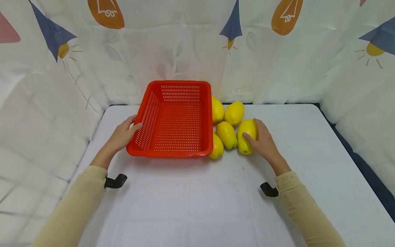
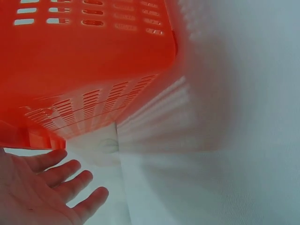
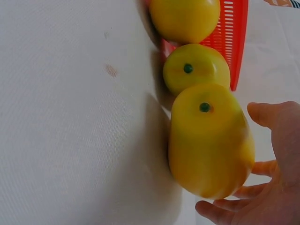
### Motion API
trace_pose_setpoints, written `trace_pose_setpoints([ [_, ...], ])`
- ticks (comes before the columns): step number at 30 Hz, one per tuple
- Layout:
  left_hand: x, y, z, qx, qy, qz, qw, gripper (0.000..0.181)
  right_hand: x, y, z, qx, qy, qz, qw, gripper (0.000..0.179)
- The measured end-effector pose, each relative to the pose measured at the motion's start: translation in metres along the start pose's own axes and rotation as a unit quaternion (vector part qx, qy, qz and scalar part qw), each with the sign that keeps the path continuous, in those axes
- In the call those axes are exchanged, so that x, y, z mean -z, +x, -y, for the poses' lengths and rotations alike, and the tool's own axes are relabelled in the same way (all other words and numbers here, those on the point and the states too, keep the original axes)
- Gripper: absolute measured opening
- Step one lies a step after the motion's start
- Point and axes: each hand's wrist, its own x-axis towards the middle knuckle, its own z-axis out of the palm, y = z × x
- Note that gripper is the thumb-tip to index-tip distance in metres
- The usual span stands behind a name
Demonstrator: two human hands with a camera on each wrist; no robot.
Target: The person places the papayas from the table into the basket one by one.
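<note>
A red plastic basket [image 1: 177,127] with slotted walls stands on the table, its inside bare. At its left rim is my left hand [image 1: 122,134], the thumb over the edge; in the left wrist view the fingers [image 2: 75,187] are spread and nearly straight below the rim. To the right of the basket, my right hand [image 1: 263,141] is around the outermost yellow mango-like fruit [image 1: 247,136]. In the right wrist view that fruit [image 3: 211,145] shows a green stem spot; the thumb [image 3: 260,115] stands apart from it, and the fingers are loosely bent along its far side.
Several more yellow fruits [image 1: 226,134] lie bunched between the basket and the right hand, some partly hidden by the basket's rim. The white-covered table [image 1: 191,202] meets patterned fabric walls [image 1: 185,48] behind and at both sides.
</note>
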Motion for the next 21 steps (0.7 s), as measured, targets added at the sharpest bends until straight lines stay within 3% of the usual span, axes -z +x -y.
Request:
trace_pose_setpoints([
  [7, 0.000, 0.004, 0.004, 0.001, -0.073, -0.001, 0.9974, 0.057, 0.000, 0.001, 0.000, -0.008, 0.013, 0.001, 0.9999, 0.080],
  [14, 0.000, 0.008, 0.011, 0.000, -0.113, -0.002, 0.9936, 0.052, -0.002, 0.002, -0.001, -0.020, 0.024, 0.006, 0.9995, 0.081],
  [21, -0.003, 0.005, 0.011, -0.020, -0.159, -0.021, 0.9869, 0.050, -0.003, 0.003, -0.002, -0.031, 0.020, 0.014, 0.9992, 0.083],
])
